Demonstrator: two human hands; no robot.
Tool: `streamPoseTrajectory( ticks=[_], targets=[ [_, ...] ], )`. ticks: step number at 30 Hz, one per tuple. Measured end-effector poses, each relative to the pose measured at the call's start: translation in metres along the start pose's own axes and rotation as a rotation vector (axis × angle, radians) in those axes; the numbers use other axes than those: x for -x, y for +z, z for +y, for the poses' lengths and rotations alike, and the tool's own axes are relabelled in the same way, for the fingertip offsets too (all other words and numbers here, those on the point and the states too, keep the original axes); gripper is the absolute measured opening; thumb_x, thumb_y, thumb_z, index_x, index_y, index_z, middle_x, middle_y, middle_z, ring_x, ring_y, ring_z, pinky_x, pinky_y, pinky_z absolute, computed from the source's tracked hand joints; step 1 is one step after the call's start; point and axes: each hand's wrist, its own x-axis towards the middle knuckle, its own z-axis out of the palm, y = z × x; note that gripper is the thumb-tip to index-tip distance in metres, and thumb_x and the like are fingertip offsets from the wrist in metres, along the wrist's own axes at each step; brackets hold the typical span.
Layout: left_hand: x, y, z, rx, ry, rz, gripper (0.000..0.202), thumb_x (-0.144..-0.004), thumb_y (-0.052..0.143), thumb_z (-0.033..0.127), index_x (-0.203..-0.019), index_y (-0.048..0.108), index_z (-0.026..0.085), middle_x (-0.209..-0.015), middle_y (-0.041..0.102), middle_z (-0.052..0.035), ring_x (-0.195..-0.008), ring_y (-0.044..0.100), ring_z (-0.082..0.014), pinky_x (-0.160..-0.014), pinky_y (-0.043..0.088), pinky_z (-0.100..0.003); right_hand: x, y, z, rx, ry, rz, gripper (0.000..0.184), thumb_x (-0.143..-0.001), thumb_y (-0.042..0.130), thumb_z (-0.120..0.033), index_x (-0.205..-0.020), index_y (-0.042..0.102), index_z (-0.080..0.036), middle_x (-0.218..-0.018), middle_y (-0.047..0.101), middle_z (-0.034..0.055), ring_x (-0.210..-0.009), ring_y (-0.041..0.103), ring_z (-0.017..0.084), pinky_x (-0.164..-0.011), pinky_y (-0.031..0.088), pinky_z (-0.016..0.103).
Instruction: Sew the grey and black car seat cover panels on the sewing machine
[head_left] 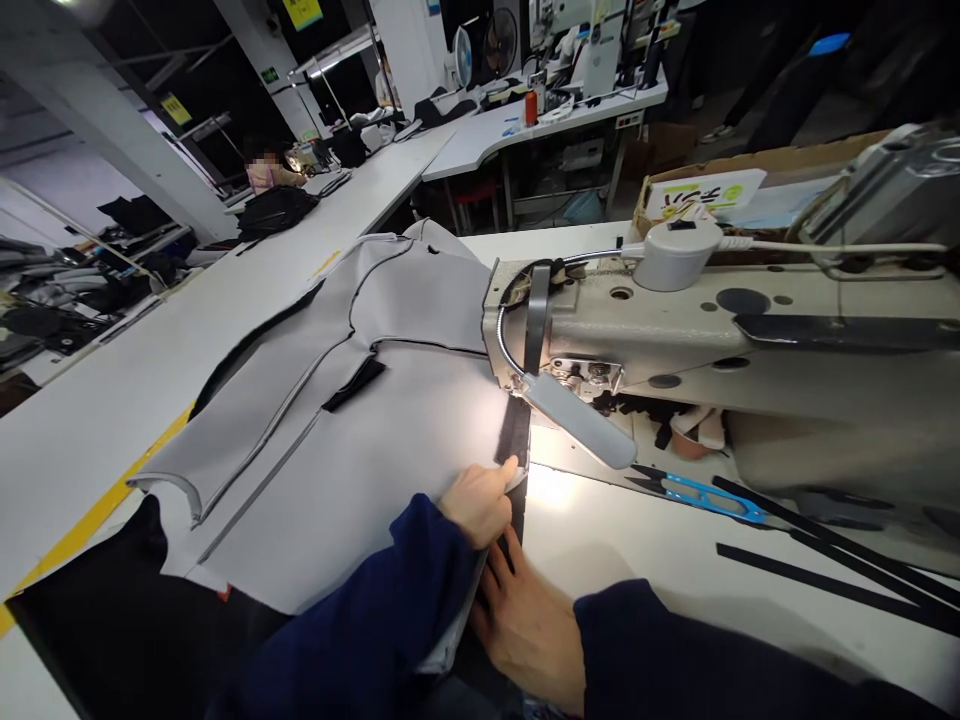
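A large grey fabric panel [360, 400] with dark seam lines lies across the white sewing table, its right edge running under the head of an industrial sewing machine [675, 340]. My left hand [480, 500] presses down on the grey fabric's edge close to the needle, fingers curled, thumb pointing at the black strip [516, 440] along that edge. My right hand [525, 620] lies lower, its fingers reaching under or along the same edge; they are partly hidden by the fabric. Both sleeves are dark blue.
Blue-handled thread snips [705, 495] and long black strips [840, 580] lie on the table right of the needle. A small lamp [581, 420] on a gooseneck lights the seam. Cardboard box [750, 180] behind the machine. Another person sits far back left [266, 170]. Yellow tape line [97, 510] at left.
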Motion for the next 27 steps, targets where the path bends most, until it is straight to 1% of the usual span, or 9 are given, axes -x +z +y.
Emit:
streamPoseTrajectory(
  ticks=[4, 9, 13, 15, 17, 20, 22, 24, 27],
  targets=[
    [-0.011, -0.006, 0.004, -0.117, 0.004, 0.025, 0.07, -0.074, 0.039, 0.016, -0.144, 0.039, 0.016, -0.104, 0.068, -0.0147, -0.098, 0.064, -0.0299, -0.084, 0.049, -0.037, -0.011, -0.008, 0.013, 0.041, -0.021, 0.001, 0.029, -0.09, 0.05, -0.029, -0.106, 0.066, -0.011, -0.104, 0.066, 0.0161, -0.108, 0.056, 0.036, -0.101, 0.033, 0.062],
    [-0.028, -0.017, 0.003, -0.165, 0.04, 0.081, 0.064, -0.074, 0.039, 0.016, -0.137, 0.048, 0.02, -0.098, 0.07, -0.0112, -0.09, 0.065, -0.0266, -0.077, 0.049, -0.033, -0.021, -0.009, 0.029, 0.023, -0.028, -0.067, 0.027, -0.092, 0.047, -0.025, -0.105, 0.066, -0.011, -0.109, 0.064, 0.0198, -0.113, 0.054, 0.036, -0.1, 0.032, 0.064],
    [-0.048, -0.027, 0.0, -0.168, 0.088, 0.098, 0.051, -0.073, 0.04, 0.015, -0.119, 0.062, 0.021, -0.088, 0.07, -0.0082, -0.082, 0.065, -0.0233, -0.072, 0.047, -0.029, -0.028, -0.003, 0.045, 0.013, -0.054, -0.095, 0.03, -0.092, 0.049, -0.026, -0.114, 0.062, -0.01, -0.115, 0.061, 0.0222, -0.118, 0.049, 0.037, -0.101, 0.029, 0.067],
    [-0.059, -0.032, -0.001, -0.147, 0.111, 0.107, 0.043, -0.074, 0.04, 0.015, -0.109, 0.065, 0.02, -0.092, 0.07, -0.0083, -0.084, 0.065, -0.0221, -0.074, 0.047, -0.028, -0.032, -0.001, 0.052, 0.014, -0.064, -0.106, 0.034, -0.092, 0.049, -0.026, -0.119, 0.059, -0.01, -0.119, 0.058, 0.0229, -0.122, 0.046, 0.038, -0.102, 0.027, 0.069],
    [-0.065, -0.034, 0.0, -0.146, 0.136, 0.136, 0.04, -0.076, 0.038, 0.015, -0.106, 0.065, 0.019, -0.098, 0.069, -0.0089, -0.089, 0.064, -0.0213, -0.077, 0.047, -0.028, -0.035, -0.001, 0.056, 0.028, -0.061, -0.107, 0.035, -0.091, 0.049, -0.026, -0.121, 0.058, -0.01, -0.122, 0.057, 0.0234, -0.124, 0.044, 0.038, -0.102, 0.026, 0.068],
    [-0.05, -0.028, 0.002, -0.201, 0.101, 0.148, 0.047, -0.075, 0.04, 0.017, -0.118, 0.06, 0.017, -0.092, 0.069, -0.0117, -0.085, 0.065, -0.025, -0.076, 0.047, -0.032, -0.032, -0.003, 0.049, 0.082, -0.06, -0.095, 0.03, -0.089, 0.052, -0.024, -0.112, 0.064, -0.008, -0.112, 0.062, 0.022, -0.116, 0.051, 0.038, -0.103, 0.024, 0.068],
    [-0.029, -0.016, 0.001, -0.242, 0.077, 0.113, 0.063, -0.071, 0.043, 0.018, -0.134, 0.048, 0.018, -0.084, 0.07, -0.0113, -0.077, 0.066, -0.0275, -0.071, 0.049, -0.036, -0.026, -0.003, 0.036, 0.121, -0.072, -0.086, 0.027, -0.086, 0.055, -0.021, -0.104, 0.067, -0.005, -0.101, 0.067, 0.0209, -0.107, 0.056, 0.037, -0.103, 0.026, 0.066],
    [-0.008, -0.005, -0.004, -0.231, 0.096, 0.09, 0.072, -0.07, 0.042, 0.018, -0.142, 0.039, 0.02, -0.085, 0.071, -0.0093, -0.076, 0.065, -0.0271, -0.071, 0.049, -0.036, -0.019, -0.001, 0.023, 0.156, -0.066, -0.07, 0.029, -0.082, 0.057, -0.019, -0.103, 0.067, -0.001, -0.099, 0.068, 0.0232, -0.103, 0.059, 0.038, -0.1, 0.031, 0.063],
    [0.007, 0.0, -0.014, -0.096, 0.147, 0.066, 0.064, -0.073, 0.037, 0.016, -0.135, 0.049, 0.023, -0.087, 0.072, -0.0052, -0.074, 0.064, -0.0211, -0.071, 0.049, -0.03, -0.013, 0.004, 0.012, 0.19, -0.028, -0.062, 0.036, -0.081, 0.055, -0.018, -0.106, 0.064, 0.006, -0.108, 0.064, 0.0294, -0.104, 0.06, 0.039, -0.096, 0.038, 0.059]
  ],
)
